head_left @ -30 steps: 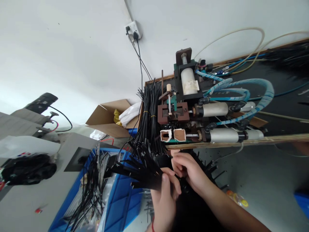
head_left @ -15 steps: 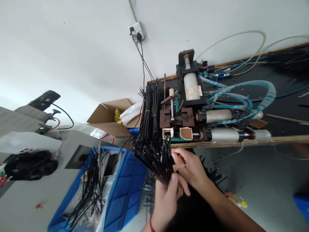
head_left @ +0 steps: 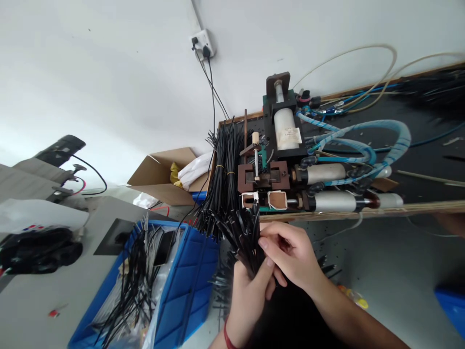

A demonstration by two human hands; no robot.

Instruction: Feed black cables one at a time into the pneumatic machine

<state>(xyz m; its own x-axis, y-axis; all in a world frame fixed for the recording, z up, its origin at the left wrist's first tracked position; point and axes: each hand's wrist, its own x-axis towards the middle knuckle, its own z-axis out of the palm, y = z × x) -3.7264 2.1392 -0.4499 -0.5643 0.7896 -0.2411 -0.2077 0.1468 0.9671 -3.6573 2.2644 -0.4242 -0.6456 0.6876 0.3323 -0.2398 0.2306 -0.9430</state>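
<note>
A loose bunch of black cables [head_left: 244, 237] fans upward from my left hand [head_left: 250, 291], which is wrapped round its lower end. My right hand [head_left: 296, 252] is closed at the bunch's right side, thumb and fingers pinched on a cable at its edge; the fingertips are partly hidden. Just beyond the bunch, at the bench edge, sits a pneumatic machine with a brown clamp block [head_left: 263, 178] and two white-edged jaws [head_left: 278, 199]. Tied bundles of black cables [head_left: 220, 182] lie left of the clamp, their near ends overhanging the bench.
A blue crate [head_left: 192, 286] of black cables and a phone [head_left: 165, 247] stands at lower left. Behind it is an open cardboard box [head_left: 156, 182]. Air cylinders [head_left: 336, 201] and blue hoses [head_left: 394, 145] cover the bench's right part. More cables [head_left: 436, 89] lie at far right.
My right thumb and fingers have closed together against the bunch's right side. My left hand keeps its hold, and the bunch is slightly more upright. The view has shifted a little.
</note>
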